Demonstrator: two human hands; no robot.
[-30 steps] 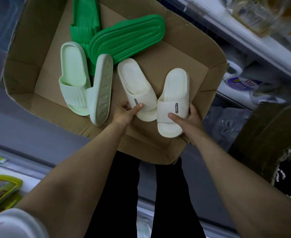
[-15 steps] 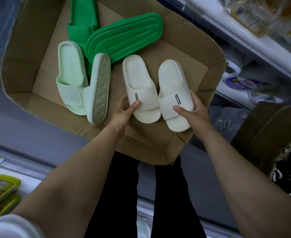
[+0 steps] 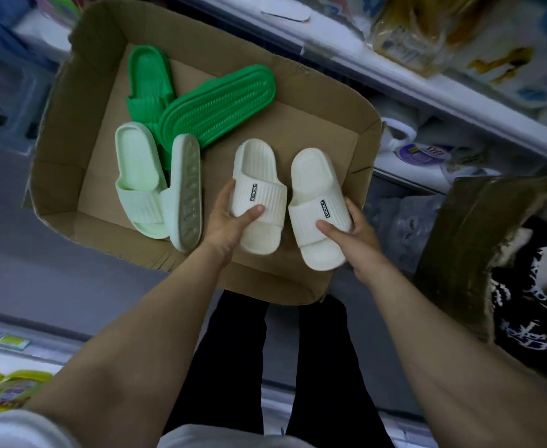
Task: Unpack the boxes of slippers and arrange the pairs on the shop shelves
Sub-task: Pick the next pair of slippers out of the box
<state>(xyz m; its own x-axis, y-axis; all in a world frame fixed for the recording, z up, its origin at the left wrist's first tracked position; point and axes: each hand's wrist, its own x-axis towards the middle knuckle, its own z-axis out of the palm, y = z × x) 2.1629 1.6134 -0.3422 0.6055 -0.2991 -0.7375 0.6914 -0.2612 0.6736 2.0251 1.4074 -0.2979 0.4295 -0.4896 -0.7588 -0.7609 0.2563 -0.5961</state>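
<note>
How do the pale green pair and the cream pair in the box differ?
The cream pair is held, one slipper per hand, left hand and right hand; the pale green pair lies untouched. Both cream slippers face up; one pale green slipper shows its sole. Cream straps carry dark labels; none shows on the green. Both are ribbed slides.

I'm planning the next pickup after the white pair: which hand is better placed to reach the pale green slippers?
Probably the left hand. It grips the left white slipper right beside the pale green slippers; the right hand would have to cross over.
</note>
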